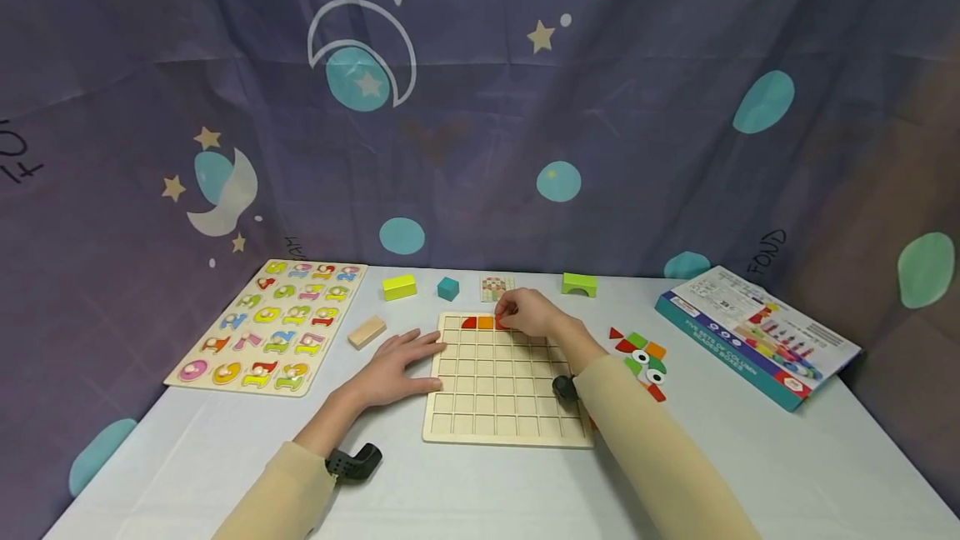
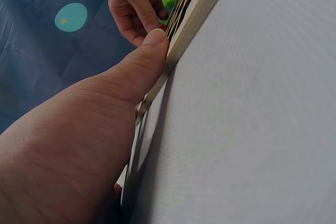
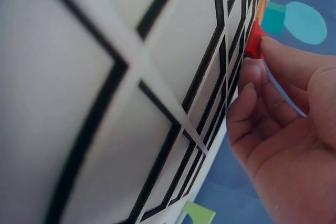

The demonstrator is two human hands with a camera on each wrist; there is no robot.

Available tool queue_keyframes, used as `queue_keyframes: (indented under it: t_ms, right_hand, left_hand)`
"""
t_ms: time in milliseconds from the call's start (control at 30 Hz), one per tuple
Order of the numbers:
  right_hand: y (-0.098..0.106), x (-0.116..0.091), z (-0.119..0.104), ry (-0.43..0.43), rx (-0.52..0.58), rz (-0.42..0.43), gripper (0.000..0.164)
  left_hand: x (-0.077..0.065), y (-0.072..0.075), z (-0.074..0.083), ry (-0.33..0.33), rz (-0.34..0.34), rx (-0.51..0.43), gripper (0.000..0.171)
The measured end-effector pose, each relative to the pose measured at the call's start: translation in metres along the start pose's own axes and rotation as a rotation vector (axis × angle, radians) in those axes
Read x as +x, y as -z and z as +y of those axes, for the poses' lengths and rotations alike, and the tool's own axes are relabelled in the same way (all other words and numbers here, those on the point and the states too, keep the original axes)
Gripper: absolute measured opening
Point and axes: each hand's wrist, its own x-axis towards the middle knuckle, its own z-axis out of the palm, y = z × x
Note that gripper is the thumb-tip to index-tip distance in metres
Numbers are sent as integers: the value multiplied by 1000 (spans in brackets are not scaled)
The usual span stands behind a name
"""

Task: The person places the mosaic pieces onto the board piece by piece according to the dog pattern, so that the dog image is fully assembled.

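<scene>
A wooden grid board [image 1: 495, 401] lies on the white table. My left hand [image 1: 392, 371], fingers spread and straight, touches its left edge; in the left wrist view the thumb [image 2: 142, 66] presses against the side of the board. At the top row my right hand [image 1: 534, 312] pinches a small red tile [image 3: 254, 40] between thumb and fingertips, right at the grid. Just left of it, a red tile with a curved side [image 1: 468, 323] and an orange square tile [image 1: 486, 323] sit in neighbouring cells of that row.
Loose coloured tiles [image 1: 635, 340] lie right of the board, partly behind my right sleeve. Beyond it stand a patterned card [image 1: 492, 287], a teal block [image 1: 447, 288], a yellow block [image 1: 399, 287] and a green arch [image 1: 579, 284]. A number puzzle [image 1: 258, 340], wooden block [image 1: 367, 332] and box [image 1: 757, 332] flank it.
</scene>
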Motion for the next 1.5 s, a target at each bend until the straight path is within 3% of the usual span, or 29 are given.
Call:
queue_keyframes:
  t_ms: [633,1033,1300,1500]
  right_hand:
    - [6,-11,7,-5,32,-35,19]
    - [26,-35,21,-39,117,14,27]
    - [37,-54,36,-39,106,38,28]
    - [41,-73,45,-96,112,40,28]
  left_hand:
    - [0,-1,0,-9,-9,0,68]
    - [0,0,-1,-3,-2,1,68]
    - [-1,0,1,-8,-2,-4,68]
    - [-1,0,2,-1,-2,1,68]
